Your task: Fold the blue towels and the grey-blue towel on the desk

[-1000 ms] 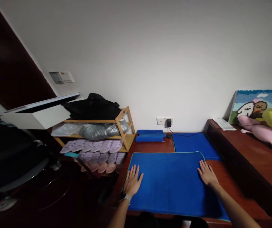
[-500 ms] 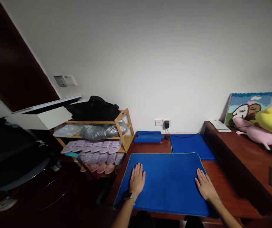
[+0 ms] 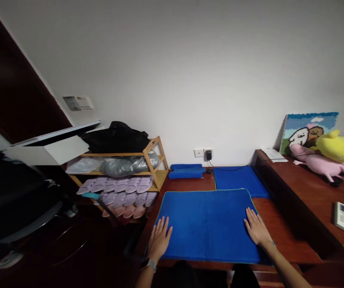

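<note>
From my remote seat, I have the left hand [image 3: 158, 242] and right hand [image 3: 256, 229] flat and open, gripping nothing, on the blue cloth [image 3: 206, 226] spread between them over the table [image 3: 282, 226], seemingly light, soft, floppy, best pinched at the corners ahead of both hands.

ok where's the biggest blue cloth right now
In the head view's lower middle, the biggest blue cloth lies on the desk, under the left hand and right hand.
</note>
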{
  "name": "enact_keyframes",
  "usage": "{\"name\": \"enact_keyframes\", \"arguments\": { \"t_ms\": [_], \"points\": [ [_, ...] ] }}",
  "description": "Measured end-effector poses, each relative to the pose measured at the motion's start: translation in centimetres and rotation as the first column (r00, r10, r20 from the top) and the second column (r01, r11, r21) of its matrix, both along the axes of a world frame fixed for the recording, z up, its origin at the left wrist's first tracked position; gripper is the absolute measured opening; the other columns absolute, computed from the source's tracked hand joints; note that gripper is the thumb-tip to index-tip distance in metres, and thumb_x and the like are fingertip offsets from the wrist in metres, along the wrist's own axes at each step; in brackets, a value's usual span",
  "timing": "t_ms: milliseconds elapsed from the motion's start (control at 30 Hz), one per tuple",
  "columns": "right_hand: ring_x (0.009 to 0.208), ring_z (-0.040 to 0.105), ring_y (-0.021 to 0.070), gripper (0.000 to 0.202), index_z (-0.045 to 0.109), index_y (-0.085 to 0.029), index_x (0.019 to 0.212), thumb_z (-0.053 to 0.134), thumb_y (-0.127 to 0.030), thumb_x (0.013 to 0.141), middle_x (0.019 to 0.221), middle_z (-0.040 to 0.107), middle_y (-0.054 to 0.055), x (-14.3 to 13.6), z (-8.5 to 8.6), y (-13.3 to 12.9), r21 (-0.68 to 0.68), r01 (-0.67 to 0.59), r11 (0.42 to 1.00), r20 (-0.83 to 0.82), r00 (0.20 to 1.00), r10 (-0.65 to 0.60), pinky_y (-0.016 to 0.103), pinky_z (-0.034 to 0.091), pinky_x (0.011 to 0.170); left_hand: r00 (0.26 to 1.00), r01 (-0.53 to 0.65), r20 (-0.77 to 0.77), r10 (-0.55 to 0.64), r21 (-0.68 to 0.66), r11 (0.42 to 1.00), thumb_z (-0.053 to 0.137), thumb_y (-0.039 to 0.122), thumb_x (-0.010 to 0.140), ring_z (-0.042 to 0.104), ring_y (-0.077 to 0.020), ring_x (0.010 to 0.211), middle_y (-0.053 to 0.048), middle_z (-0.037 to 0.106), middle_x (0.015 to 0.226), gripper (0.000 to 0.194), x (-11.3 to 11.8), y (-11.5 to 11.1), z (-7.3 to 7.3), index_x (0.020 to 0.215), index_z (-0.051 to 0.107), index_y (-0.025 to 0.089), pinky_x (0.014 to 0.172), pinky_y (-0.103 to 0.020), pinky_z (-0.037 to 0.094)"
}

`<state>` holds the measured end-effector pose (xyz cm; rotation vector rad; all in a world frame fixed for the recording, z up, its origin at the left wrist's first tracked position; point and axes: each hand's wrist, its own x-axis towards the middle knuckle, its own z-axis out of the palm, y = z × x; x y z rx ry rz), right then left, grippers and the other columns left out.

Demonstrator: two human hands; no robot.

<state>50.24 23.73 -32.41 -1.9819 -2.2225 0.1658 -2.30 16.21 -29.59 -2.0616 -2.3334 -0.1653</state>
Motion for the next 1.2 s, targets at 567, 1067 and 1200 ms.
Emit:
{"name": "enact_keyframes", "arguments": {
  "t_ms": [567,1067,1200],
  "points": [
    [0.153,0.030,0.0263,0.065,0.027,-0.026,0.162,0.030,-0.056,0.104,0.167,0.030,0.002,-1.6,-2.2,-10.1,0.269,-0.178,0.947,-0.105,0.972,0.212,0.051,0.026,0.127,0.999,-0.016,-0.041,0.022,0.145,0.989,0.029,0.050,0.103,0.032,-0.0297,0.153,-0.014,0.036,0.165,0.066,-1.8,-1.0,-0.2,0.159,0.036,0.016,0.125,-0.053,0.025],
    [0.155,0.024,0.0289,0.077,0.011,-0.032,0.163,0.045,-0.060,0.100,0.169,0.021,0.002,-2.4,0.4,-11.6,0.184,-0.293,0.938,-0.149,0.935,0.321,0.054,0.021,0.128,0.923,0.380,0.002,-0.384,0.132,0.915,0.040,0.052,0.105,0.033,-0.0259,0.153,0.000,0.030,0.168,0.060,1.0,-6.6,2.4,0.161,0.021,0.040,0.124,-0.052,0.034],
    [0.157,0.018,0.0295,0.098,0.004,-0.028,0.164,0.062,-0.059,0.092,0.171,0.013,0.005,-8.2,3.1,-10.5,0.117,-0.514,0.850,-0.182,0.830,0.527,0.050,0.016,0.129,0.797,0.599,0.011,-0.604,0.119,0.792,0.055,0.058,0.098,0.032,-0.0273,0.154,0.001,0.022,0.171,0.080,7.2,-5.7,3.9,0.162,0.012,0.042,0.124,-0.051,0.035]
  ]
}}
